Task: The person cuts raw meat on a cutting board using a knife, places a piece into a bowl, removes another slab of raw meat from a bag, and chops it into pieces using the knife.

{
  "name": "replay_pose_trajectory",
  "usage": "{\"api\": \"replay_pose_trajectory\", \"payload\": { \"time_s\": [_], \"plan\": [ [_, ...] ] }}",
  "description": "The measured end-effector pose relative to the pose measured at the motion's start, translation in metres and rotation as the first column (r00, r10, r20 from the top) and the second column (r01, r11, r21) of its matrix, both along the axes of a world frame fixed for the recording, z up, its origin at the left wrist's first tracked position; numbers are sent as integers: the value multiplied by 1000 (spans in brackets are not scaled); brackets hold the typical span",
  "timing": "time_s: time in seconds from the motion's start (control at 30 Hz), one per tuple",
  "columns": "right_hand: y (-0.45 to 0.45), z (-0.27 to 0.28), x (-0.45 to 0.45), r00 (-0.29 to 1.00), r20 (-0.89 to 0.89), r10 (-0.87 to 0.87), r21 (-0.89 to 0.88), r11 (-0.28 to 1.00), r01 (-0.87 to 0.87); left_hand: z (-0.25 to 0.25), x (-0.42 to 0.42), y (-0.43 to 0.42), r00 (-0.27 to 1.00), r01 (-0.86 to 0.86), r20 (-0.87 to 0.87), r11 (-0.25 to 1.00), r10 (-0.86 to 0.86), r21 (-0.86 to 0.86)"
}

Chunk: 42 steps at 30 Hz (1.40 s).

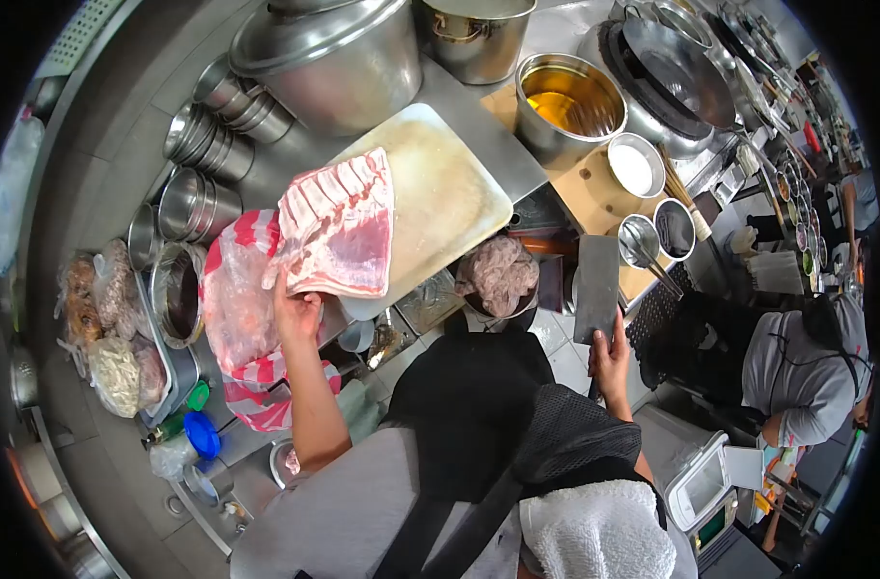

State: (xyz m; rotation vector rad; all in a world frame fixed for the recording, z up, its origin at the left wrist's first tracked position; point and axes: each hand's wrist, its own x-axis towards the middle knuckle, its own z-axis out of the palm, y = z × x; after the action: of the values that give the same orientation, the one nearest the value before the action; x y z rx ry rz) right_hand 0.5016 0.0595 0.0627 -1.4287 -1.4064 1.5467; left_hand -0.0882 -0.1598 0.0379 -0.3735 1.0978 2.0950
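A raw slab of pork ribs point(340, 227) lies on a whitish cutting board point(450, 183), its rib lines showing along the upper side. My left hand point(298, 317) is at the slab's lower left corner, fingers closed on its edge. Beside that hand is a red-and-white striped plastic bag point(242, 280) with more meat inside. In my right hand point(610, 359) is a cleaver point(595, 288), gripped by its handle, with the broad blade upright and apart from the board. Its handle is mostly hidden by my fingers.
A large lidded pot point(339, 72) and stacked steel containers point(204, 203) stand beyond the board. A pot of yellow oil point(570, 101) and a bowl of white contents point(636, 166) are at right. Below the board sits a container of pale meat point(498, 275). Another person point(807, 367) is farther right.
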Motion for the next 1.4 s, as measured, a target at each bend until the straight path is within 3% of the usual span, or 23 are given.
{"api": "replay_pose_trajectory", "payload": {
  "time_s": [0.03,0.17,0.23,0.33,0.4,0.53,0.67,0.73,0.77,0.8,0.83,0.87,0.9,0.93,0.97,1.0,1.07,1.1,1.17,1.27,1.3,1.37,1.4],
  "plan": [
    [-4,2,-4,1000,19,18,-9,1000,-18,1,2,3,998,60,-10,994,-59,90],
    [-12,1,-20,997,15,80,-51,996,-79,-26,10,6,999,13,-49,993,-19,-116],
    [-13,-1,-28,993,12,121,-43,992,-121,-27,24,12,991,43,-128,999,-44,-11],
    [-12,7,-40,977,43,211,-50,977,-209,-33,22,14,984,14,-175,999,-19,-35],
    [-10,17,-45,967,42,253,-65,966,-250,-33,25,20,988,-136,-75,991,137,13],
    [11,28,-58,935,28,353,-106,931,-348,-25,63,48,957,-287,74,951,279,117],
    [49,34,-79,906,-8,423,-59,904,-423,15,154,85,937,-238,322,922,135,306],
    [73,42,-90,886,-20,464,-72,883,-464,14,201,107,928,-19,328,855,-178,518],
    [87,30,-95,875,-15,484,-68,873,-484,-20,208,115,833,343,129,685,-539,642],
    [102,6,-101,855,1,519,97,851,-517,35,223,128,795,484,87,715,-600,504],
    [118,-6,-109,832,19,555,263,800,-539,51,221,133,812,464,81,724,-578,510],
    [114,30,-123,857,-50,514,73,857,-510,62,217,137,766,643,-185,732,-616,228],
    [123,31,-129,838,31,545,150,826,-543,69,212,143,623,693,-404,712,-669,-110],
    [129,34,-138,806,64,588,234,776,-585,57,200,142,505,573,-608,765,-613,-295],
    [134,37,-144,776,102,623,310,721,-620,45,184,139,494,435,-669,824,-555,-363],
    [147,22,-147,745,142,651,294,691,-660,29,162,135,399,215,-754,852,-522,-477],
    [164,11,-153,605,391,694,294,529,-796,38,133,127,390,-92,-728,763,-564,-640],
    [165,12,-157,526,490,695,249,467,-849,29,118,126,395,-102,-734,767,-553,-633],
    [163,24,-170,488,556,672,182,475,-861,1,87,133,41,-545,-574,464,-818,-699],
    [181,29,-193,511,548,662,214,480,-851,13,60,154,68,-532,-433,335,-899,-778],
    [191,32,-207,499,548,672,242,443,-863,17,52,165,63,-528,-441,345,-895,-776],
    [196,48,-236,494,548,675,271,415,-869,26,36,187,155,-498,-370,251,-916,-830],
    [189,68,-255,529,531,662,391,362,-846,33,32,196,162,-527,-354,223,-921,-820]
  ]
}}
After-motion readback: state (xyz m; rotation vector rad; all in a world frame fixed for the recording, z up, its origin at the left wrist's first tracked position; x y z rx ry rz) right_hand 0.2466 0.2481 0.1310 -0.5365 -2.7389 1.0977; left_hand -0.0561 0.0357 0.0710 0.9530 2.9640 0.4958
